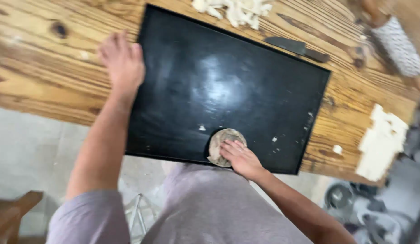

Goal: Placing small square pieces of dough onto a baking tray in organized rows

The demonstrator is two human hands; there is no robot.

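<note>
Right hand [240, 158] flat, fingers together on round dough disc [223, 145] at black tray's [174, 113] near edge, left hand [122, 63] spread open against tray's far-left rim

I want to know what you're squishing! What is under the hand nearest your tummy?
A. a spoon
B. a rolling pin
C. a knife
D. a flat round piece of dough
D: the right hand presses down on a flat round piece of dough at the near edge of the black tray, while the knife lies on the wooden table beyond the tray.
</note>
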